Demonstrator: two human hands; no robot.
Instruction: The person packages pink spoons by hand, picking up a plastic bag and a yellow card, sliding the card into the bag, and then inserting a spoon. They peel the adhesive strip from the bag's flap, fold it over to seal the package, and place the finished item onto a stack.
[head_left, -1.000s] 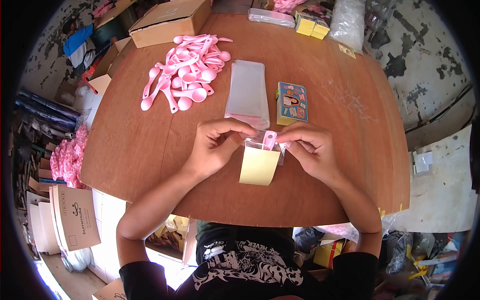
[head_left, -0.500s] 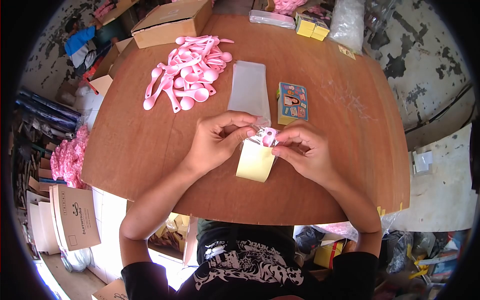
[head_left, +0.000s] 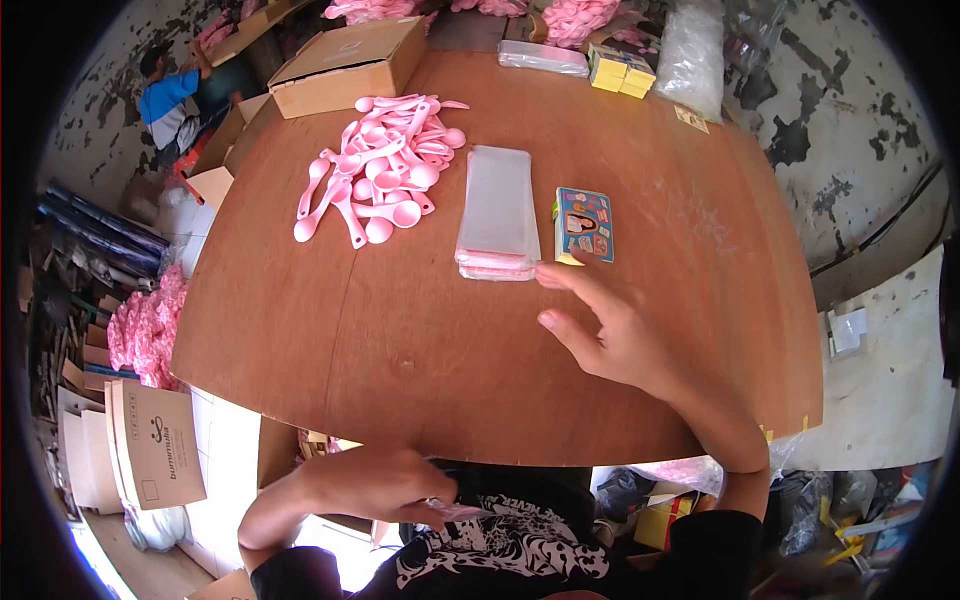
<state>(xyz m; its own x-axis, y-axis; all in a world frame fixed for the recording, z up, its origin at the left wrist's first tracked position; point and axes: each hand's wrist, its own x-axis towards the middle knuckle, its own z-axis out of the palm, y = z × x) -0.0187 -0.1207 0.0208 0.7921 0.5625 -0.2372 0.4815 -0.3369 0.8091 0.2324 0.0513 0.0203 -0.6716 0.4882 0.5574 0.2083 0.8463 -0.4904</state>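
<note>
My left hand (head_left: 380,484) is closed below the table's front edge, before the shirt. From its fingers sticks a bit of clear plastic bag (head_left: 458,512); the rest is hidden by the hand. My right hand (head_left: 615,325) is open over the table, thumb and fingers apart, fingertips by the lower right corner of a stack of clear plastic bags (head_left: 497,205). Just behind those fingers lies a stack of printed cards (head_left: 584,225), blue with pictures on top. To the left is a heap of pink measuring spoons (head_left: 385,175).
A closed cardboard box (head_left: 345,65) stands at the table's back left. Along the back lie a pack of plastic bags (head_left: 543,58), yellow card stacks (head_left: 620,72) and a big clear plastic roll (head_left: 692,60). At far left a person (head_left: 175,105) works beside cartons.
My left hand has dropped from the table to below its front edge, taking the plastic bag with the spoon and yellow card. My right hand has let go and opened. The view has shifted slightly.
</note>
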